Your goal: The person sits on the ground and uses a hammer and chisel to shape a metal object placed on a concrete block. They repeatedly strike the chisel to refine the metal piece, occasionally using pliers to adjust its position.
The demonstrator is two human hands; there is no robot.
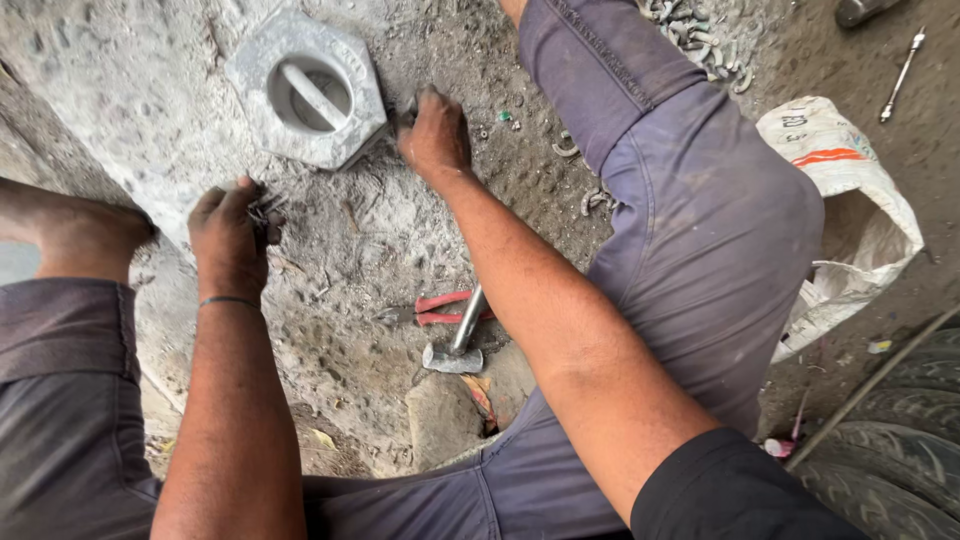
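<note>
Hexagonal metal mould (306, 88) — 1 rod inside — right hand (433, 132) touching it.

Black short sleeve (735, 490), grey-purple trousers (700, 220), thin dark band (228, 300) on left wrist, bare forearms.

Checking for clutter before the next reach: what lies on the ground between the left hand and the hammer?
In the head view, only dusty ground with small debris lies between the left hand and the hammer; red-handled pliers lie beside the hammer's shaft.
</note>
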